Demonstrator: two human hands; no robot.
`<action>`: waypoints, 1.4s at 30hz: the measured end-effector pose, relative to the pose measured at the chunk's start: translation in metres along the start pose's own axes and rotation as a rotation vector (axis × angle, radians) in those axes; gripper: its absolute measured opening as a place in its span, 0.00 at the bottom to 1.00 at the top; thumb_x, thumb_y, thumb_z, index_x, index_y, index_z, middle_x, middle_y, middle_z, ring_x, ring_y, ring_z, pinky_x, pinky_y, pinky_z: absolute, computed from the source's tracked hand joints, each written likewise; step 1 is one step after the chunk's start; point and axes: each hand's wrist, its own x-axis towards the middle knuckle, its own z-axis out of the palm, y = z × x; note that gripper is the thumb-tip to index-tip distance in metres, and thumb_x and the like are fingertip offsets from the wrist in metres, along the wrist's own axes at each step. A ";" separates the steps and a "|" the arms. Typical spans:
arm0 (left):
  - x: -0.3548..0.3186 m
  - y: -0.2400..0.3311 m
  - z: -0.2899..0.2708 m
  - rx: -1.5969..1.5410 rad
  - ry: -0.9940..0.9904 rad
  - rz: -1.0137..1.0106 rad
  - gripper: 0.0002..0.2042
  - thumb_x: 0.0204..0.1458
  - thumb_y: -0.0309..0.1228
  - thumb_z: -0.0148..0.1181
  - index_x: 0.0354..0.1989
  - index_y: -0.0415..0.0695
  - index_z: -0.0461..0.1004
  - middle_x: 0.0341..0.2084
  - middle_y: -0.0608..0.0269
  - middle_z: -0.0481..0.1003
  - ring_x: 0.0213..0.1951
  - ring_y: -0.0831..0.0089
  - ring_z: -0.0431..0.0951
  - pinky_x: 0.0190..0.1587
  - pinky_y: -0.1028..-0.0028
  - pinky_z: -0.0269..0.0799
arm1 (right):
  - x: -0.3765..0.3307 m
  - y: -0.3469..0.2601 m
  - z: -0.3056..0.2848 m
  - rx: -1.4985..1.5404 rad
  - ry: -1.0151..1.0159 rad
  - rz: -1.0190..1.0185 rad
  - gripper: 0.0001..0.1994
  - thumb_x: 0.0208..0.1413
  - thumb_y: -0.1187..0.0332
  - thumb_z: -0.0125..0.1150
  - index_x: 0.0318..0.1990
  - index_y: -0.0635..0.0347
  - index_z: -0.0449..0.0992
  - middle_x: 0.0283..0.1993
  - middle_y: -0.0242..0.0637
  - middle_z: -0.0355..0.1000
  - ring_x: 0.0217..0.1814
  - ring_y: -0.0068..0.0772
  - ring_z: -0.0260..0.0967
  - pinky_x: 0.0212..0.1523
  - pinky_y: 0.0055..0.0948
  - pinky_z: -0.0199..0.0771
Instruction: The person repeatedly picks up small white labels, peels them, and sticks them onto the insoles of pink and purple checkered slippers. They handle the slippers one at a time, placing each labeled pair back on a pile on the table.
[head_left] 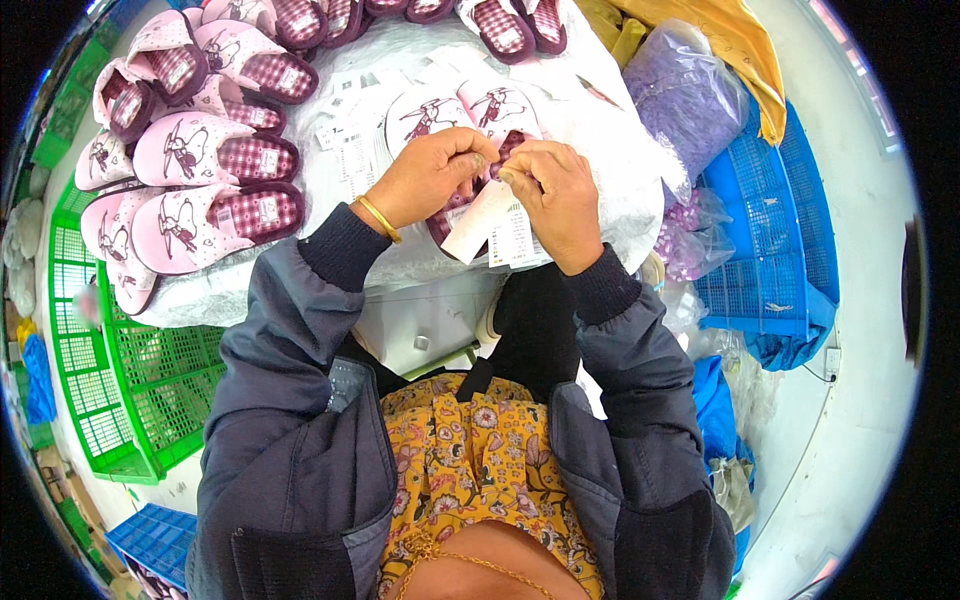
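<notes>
A pair of pink slippers [497,109] with dark plaid insoles lies in front of me on the white-covered table, toes pointing away. Over their heel ends, my right hand [552,190] pinches a white paper tag [478,222] between thumb and fingers. Beside it hangs a second printed label [511,238]. Close by, my left hand [436,172] has its thumb and fingertips pressed together; what lies between them is too small to make out. Both hands partly cover the insoles.
Several more pink slippers [182,150] are piled at the left of the table. Loose printed labels [352,160] lie on its white cover [340,275]. Green crates [160,390] stand at the left, a blue crate [765,230] and a bag of purple material [685,85] at the right.
</notes>
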 end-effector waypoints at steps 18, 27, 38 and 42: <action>-0.002 -0.003 -0.003 -0.157 -0.124 -0.077 0.08 0.61 0.22 0.52 0.48 0.39 0.69 0.38 0.70 0.71 0.36 0.86 0.70 0.39 0.82 0.71 | -0.010 0.001 0.011 0.235 -0.001 0.160 0.07 0.47 0.74 0.69 0.35 0.57 0.80 0.42 0.33 0.76 0.46 0.36 0.72 0.48 0.33 0.69; -0.002 -0.006 -0.004 -0.083 -0.131 -0.028 0.09 0.58 0.19 0.52 0.46 0.39 0.69 0.36 0.70 0.72 0.38 0.85 0.70 0.42 0.82 0.69 | -0.009 0.003 0.012 0.245 -0.029 0.150 0.06 0.47 0.74 0.69 0.34 0.59 0.79 0.40 0.34 0.76 0.43 0.37 0.73 0.47 0.33 0.70; -0.003 -0.003 -0.002 -0.037 -0.120 0.000 0.08 0.57 0.18 0.52 0.44 0.39 0.70 0.34 0.70 0.72 0.37 0.85 0.71 0.41 0.82 0.70 | -0.005 0.000 0.009 0.351 -0.070 0.155 0.06 0.47 0.78 0.68 0.33 0.63 0.78 0.39 0.38 0.76 0.40 0.37 0.74 0.40 0.30 0.74; -0.003 -0.001 -0.002 -0.030 -0.116 -0.021 0.08 0.57 0.18 0.52 0.44 0.39 0.70 0.34 0.70 0.72 0.37 0.85 0.71 0.41 0.82 0.69 | -0.007 0.000 0.010 0.356 -0.043 0.185 0.06 0.47 0.78 0.68 0.33 0.64 0.78 0.39 0.38 0.76 0.39 0.36 0.74 0.38 0.29 0.74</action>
